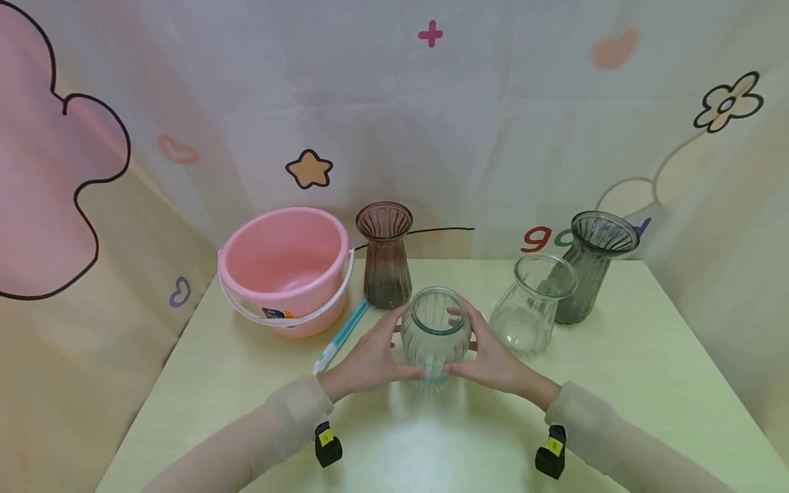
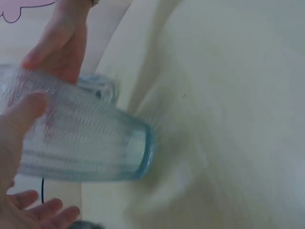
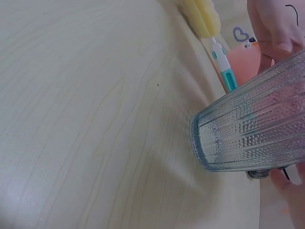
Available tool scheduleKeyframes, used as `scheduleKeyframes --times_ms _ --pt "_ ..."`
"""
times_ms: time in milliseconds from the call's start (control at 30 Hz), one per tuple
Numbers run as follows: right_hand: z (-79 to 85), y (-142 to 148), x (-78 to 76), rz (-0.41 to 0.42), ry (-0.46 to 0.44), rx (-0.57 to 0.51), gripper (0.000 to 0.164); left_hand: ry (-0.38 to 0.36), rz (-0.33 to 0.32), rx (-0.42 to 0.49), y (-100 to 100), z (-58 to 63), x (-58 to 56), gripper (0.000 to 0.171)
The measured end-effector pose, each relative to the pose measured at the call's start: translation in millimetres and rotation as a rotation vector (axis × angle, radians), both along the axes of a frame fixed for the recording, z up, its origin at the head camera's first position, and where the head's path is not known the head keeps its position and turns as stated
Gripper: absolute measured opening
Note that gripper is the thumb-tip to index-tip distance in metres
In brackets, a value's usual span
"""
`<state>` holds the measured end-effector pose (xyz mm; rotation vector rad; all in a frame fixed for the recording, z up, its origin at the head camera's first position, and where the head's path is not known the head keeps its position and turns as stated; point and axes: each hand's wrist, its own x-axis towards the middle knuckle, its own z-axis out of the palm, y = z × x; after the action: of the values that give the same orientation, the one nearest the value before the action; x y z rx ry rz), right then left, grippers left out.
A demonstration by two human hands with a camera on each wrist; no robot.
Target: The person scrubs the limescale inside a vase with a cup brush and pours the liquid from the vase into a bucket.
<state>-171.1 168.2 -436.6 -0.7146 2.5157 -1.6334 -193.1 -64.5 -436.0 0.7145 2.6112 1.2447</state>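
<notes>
A clear, pale green ribbed glass vase [image 1: 434,349] stands upright between both hands at the middle of the table. My left hand [image 1: 372,356] holds its left side, thumb in front and fingers reaching behind. On the opposite side my right hand [image 1: 496,359] grips it the same way. The right wrist view shows the vase's bumpy texture and thick base [image 3: 202,143]; whether that base touches the table I cannot tell. By the left hand lies a sponge brush with a teal and white handle [image 1: 344,333]; its yellow sponge head [image 3: 202,18] shows in the right wrist view.
A pink bucket [image 1: 333,287] with a white handle stands at the back left. Beside it is a brownish-pink glass vase [image 1: 387,274]. To the right are a clear glass vase [image 1: 524,329] and a dark grey one [image 1: 579,294]. A printed curtain [image 1: 394,123] hangs behind the table [image 1: 647,383].
</notes>
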Motion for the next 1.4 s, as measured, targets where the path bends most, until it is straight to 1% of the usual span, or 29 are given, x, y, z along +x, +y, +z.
scheduleKeyframes --times_ms 67,133,200,300,367,433,533,600,767,867,967,1033,1133,1233,1267,1367,1400 --pt "-6.0 2.8 -3.2 -0.004 -0.011 0.001 0.104 0.025 0.017 -0.097 -7.4 1.9 -7.4 0.101" --pt "-8.2 5.0 -4.6 -0.001 -0.018 -0.009 0.103 0.052 0.054 -0.205 -15.2 3.0 -17.3 0.097" --pt "-9.2 6.5 -5.3 0.007 -0.022 -0.027 0.102 0.086 0.096 -0.332 -22.5 2.5 -28.5 0.09" --pt "-9.8 7.4 -5.7 0.023 -0.023 -0.052 0.1 0.131 0.132 -0.529 -29.9 0.4 -43.6 0.072" --pt "-10.5 7.2 -6.1 0.032 -0.025 -0.063 0.101 0.136 0.143 -0.636 -32.1 -2.6 -51.9 0.063" --pt "-11.2 6.6 -6.4 0.033 -0.031 -0.072 0.101 0.122 0.143 -0.692 -31.5 -6.1 -58.4 0.058" --pt "-11.7 5.0 -6.6 0.028 -0.041 -0.071 0.101 0.106 0.158 -0.729 -28.2 -13.0 -66.5 0.056" --pt "-10.8 3.6 -6.0 0.022 -0.046 -0.063 0.101 0.123 0.173 -0.741 -25.5 -19.2 -71.1 0.052" --pt "0.0 -0.5 0.0 0.035 -0.042 -0.067 0.1 0.178 0.241 -0.729 -19.2 -31.5 -77.6 0.028" --pt "1.5 -0.9 0.9 0.042 -0.053 -0.068 0.1 0.182 0.274 -0.7 -17.3 -36.1 -79.4 0.018" --pt "-5.3 1.5 -2.6 0.035 -0.09 -0.034 0.1 0.156 0.275 -0.681 -18.4 -40.6 -81.3 0.015" --pt "-10.1 4.1 -4.9 0.038 -0.115 -0.015 0.099 0.14 0.256 -0.681 -21.1 -43.8 -82.9 0.012" --pt "-12.5 7.2 -5.9 0.069 -0.14 -0.008 0.098 0.124 0.214 -0.673 -25.9 -47.6 -86.1 0.01" --pt "-12.9 8.4 -5.7 0.115 -0.15 -0.022 0.099 0.069 0.169 -0.644 -28.1 -37.2 -82.3 0.019" --pt "-13.5 8.7 -5.7 0.128 -0.157 -0.022 0.099 0.04 0.158 -0.622 -28.1 -31.3 -79.5 0.023" --pt "-16.3 8.9 -6.4 0.156 -0.192 -0.015 0.101 -0.048 0.128 -0.591 -27.9 -8.0 -67.1 0.035" --pt "-17.8 8.9 -7.0 0.166 -0.208 -0.011 0.101 -0.07 0.117 -0.58 -29.0 -3.4 -64.2 0.041"
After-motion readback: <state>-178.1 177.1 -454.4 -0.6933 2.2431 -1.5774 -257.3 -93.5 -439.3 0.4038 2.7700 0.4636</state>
